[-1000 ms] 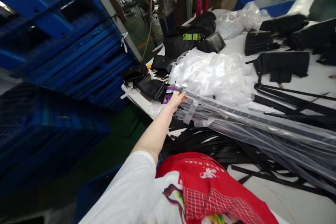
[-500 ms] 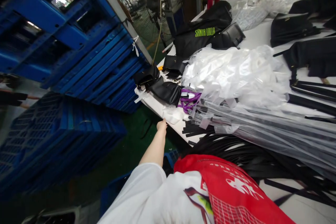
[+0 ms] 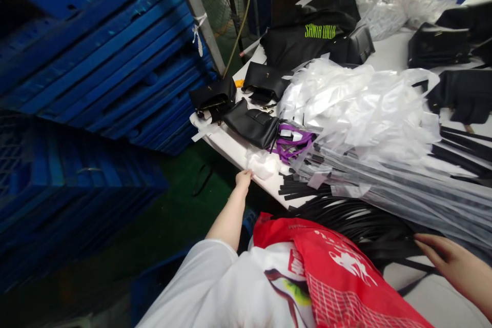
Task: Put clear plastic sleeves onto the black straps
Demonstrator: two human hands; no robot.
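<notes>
My left hand (image 3: 243,179) is at the table's near edge, its fingers pressed together on the rim of a thin white plastic bag (image 3: 262,164). At the right, my right hand (image 3: 442,253) reaches over a heap of long black straps (image 3: 357,218), fingers stretched out and thumb a little apart. Its fingertips are at the straps; whether they touch is unclear. Beyond the plastic bag lies a black leather bag (image 3: 251,124). A purple strap bundle (image 3: 290,143) lies to the right of the plastic bag.
A pile of white plastic sleeves (image 3: 357,102) and plastic-wrapped straps (image 3: 403,182) cover the table's middle. More black bags (image 3: 265,82) and a black cloth with green lettering (image 3: 307,43) lie behind. Blue pallets (image 3: 115,72) stand stacked at the left beside a metal post (image 3: 202,20).
My right hand has come into view from the right, over the black straps. My left hand stays at the plastic bag, while the view has shifted slightly.
</notes>
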